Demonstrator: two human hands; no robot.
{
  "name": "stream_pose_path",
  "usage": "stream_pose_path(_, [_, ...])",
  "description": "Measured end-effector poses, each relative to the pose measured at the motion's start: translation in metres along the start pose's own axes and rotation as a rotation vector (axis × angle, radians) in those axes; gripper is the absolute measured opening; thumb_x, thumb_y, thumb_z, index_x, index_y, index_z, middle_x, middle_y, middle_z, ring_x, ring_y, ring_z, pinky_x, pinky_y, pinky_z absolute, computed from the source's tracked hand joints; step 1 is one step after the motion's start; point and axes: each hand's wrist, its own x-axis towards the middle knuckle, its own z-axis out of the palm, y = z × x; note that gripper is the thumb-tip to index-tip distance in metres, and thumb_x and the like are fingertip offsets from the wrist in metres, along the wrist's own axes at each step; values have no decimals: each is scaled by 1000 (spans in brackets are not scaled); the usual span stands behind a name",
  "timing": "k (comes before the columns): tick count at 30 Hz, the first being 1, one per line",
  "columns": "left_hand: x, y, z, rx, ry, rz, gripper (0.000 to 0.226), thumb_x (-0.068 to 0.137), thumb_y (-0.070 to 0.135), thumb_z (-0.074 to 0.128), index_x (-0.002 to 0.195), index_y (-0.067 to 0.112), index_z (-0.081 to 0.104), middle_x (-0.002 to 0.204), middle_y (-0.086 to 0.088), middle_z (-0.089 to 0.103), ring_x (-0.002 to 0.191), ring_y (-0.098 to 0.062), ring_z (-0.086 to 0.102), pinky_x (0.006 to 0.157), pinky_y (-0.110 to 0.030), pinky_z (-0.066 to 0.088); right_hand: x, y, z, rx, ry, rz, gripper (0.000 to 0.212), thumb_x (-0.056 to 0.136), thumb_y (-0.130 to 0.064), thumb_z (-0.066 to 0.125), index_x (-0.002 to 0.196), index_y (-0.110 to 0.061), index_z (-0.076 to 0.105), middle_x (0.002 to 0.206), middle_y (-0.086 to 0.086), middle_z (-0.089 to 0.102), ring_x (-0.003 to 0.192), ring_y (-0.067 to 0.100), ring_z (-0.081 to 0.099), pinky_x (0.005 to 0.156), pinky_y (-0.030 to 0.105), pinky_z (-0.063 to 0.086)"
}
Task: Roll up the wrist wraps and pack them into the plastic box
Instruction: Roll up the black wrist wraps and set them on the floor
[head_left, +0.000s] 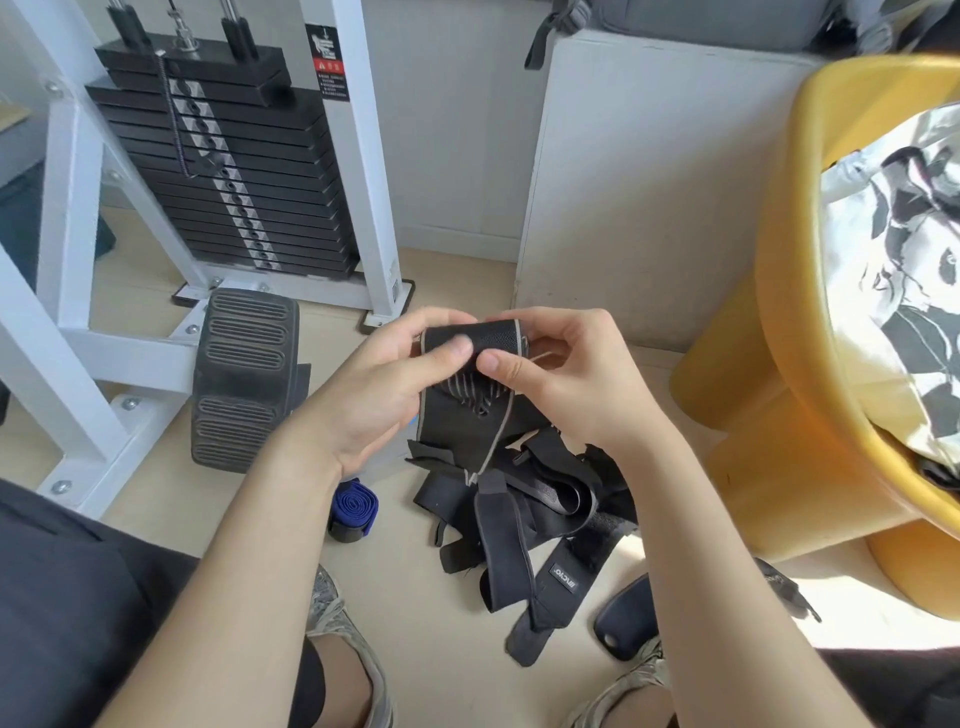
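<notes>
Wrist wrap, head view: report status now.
Left hand and right hand both pinching black wrist wrap. Top rolled, tail hanging loose. Pile of loose straps on floor beneath; one blue roll beside it. No plastic box seen.

Bright daylight, sharp centre, warped edges

Sun from the right washes out the pale wooden floor (727, 587) beside the glossy yellow plastic stool (779, 312); soft shadows fall left. Wide-angle distortion bends the white metal machine frame (67, 208); near corners blur slightly.
</notes>
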Motion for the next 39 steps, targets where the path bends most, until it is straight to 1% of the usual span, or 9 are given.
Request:
stream_pose_path(6, [2,-1,1,25,0,-81,51,92,59,75,120,17,82,127,-19,78,125,-37,73,117,-65,48,-2,4,10,-10,46,-8,41,82,-23,96,120,-21,80,94,3,81,83,28,77,84,50,64])
stream_pose_path(10, [2,-4,0,-43,58,-18,48,92,49,78,120,11,82,128,-25,76,131,-44,67,119,-66,45,-2,5,21,130,7,-11,43,84,-13,90,121,-18,70,101,12,72,84,25,70,79,51,63])
stream_pose_path(14, [7,-2,5,-89,170,59,44,96,41,77,123,6,79,125,-20,79,128,-39,71,119,-60,47,-4,13,25,269,-140,170,56,81,-31,87,126,-23,54,124,20,68,106,38,74,96,64,60])
stream_pose_path(17, [10,-1,6,-153,299,106,42,88,37,79,117,8,81,120,-16,81,124,-37,73,117,-58,51,-9,22,35,198,-105,211,52,91,-33,87,120,-22,45,113,11,78,98,34,79,90,58,64])
stream_pose_path(22, [13,-6,-5,-139,358,123,40,85,22,90,122,11,78,119,-15,81,120,-36,75,114,-54,54,-9,18,49,342,-99,204,41,103,-61,64,113,-22,71,103,-8,79,97,11,74,88,37,58])
stream_pose_path(27, [12,-11,-7,-116,326,114,37,76,20,90,111,26,80,116,-10,81,110,-28,77,108,-51,59,-5,17,49,400,-22,255,12,107,-24,70,103,-12,70,90,8,82,79,21,79,64,32,61])
stream_pose_path(32, [14,-15,-5,80,315,220,30,88,8,88,100,29,70,108,7,81,99,-8,73,88,-33,60,-1,19,52,291,122,275,26,110,-23,64,94,-7,76,80,1,74,73,12,63,68,30,51])
stream_pose_path(37, [13,-18,-6,315,286,227,30,76,22,90,96,30,69,111,8,80,105,-14,75,99,-50,62,0,17,57,266,193,332,63,113,-53,47,74,-7,65,68,-4,59,65,13,54,61,34,45])
stream_pose_path(39, [11,-18,-1,386,245,214,30,74,19,87,96,28,69,113,9,80,109,-18,76,102,-55,59,-2,16,55,342,147,345,56,108,-59,56,85,-12,77,76,0,76,70,14,67,63,36,56])
